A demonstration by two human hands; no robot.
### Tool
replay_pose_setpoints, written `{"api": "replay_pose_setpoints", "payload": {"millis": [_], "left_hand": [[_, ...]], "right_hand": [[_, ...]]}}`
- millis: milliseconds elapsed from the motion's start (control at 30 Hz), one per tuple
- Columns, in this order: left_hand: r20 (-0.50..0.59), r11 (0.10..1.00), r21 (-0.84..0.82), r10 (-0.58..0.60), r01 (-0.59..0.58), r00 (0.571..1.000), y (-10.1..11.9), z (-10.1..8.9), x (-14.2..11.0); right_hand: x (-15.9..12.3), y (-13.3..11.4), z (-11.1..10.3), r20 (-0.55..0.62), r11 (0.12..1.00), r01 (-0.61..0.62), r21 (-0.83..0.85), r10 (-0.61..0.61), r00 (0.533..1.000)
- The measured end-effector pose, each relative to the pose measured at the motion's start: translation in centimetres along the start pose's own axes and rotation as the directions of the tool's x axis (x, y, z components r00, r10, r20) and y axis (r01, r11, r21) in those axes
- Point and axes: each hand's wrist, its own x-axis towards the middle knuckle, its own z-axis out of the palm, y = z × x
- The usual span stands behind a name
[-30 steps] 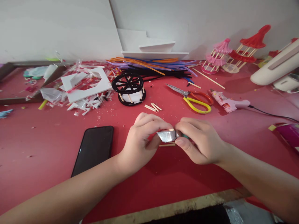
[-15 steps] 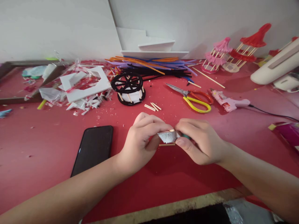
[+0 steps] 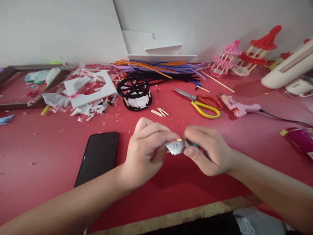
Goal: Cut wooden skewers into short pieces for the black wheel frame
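My right hand (image 3: pixel 210 150) is closed around a knife (image 3: pixel 174 148) with a broad silver blade and a bit of green handle showing. Its blade points left, against the fingers of my left hand (image 3: pixel 145 153). Those fingers pinch a small pale wooden stick (image 3: pixel 179 140), whose tip shows just above the blade; the rest is hidden. Just past my hands lie several short cut sticks (image 3: pixel 160 112). Behind them stands a round frame (image 3: pixel 134 93) of black pipe cleaner rings joined by wooden posts over a white base.
A phone (image 3: pixel 97 158) lies left of my hands. Scissors (image 3: pixel 198 102) and a pink glue gun (image 3: pixel 239 106) with a cord lie to the right. Pipe cleaners (image 3: pixel 158 68), foam scraps (image 3: pixel 90 89) and small pink (image 3: pixel 226 58) and red (image 3: pixel 260 50) models line the back.
The knife blade has tilted, its lower edge now a little lower and covering most of the stick seen below it before. My left hand has shifted slightly left.
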Motion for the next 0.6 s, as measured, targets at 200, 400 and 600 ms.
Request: {"api": "replay_pose_setpoints", "payload": {"millis": [200, 400, 600], "left_hand": [[-0.006, 1.0, 0.017, 0.0, 0.0, 1.0, -0.4, 0.0, 0.0], [-0.027, 0.999, 0.006, 0.036, -0.036, 0.999, 0.0, -0.2, 0.1], [-0.062, 0.998, -0.029, -0.055, 0.053, 0.997, -0.2, 0.2, 0.0]], "right_hand": [[0.1, -0.2, 0.2, -0.013, 1.0, -0.009, -0.011, 0.008, 1.0], [0.5, 1.5, -0.9, -0.094, 0.986, -0.087, -0.141, 0.075, 0.993], [0.3, 2.8, -2.4, -0.322, 0.963, -0.204, -0.176, 0.14, 0.936]]}}
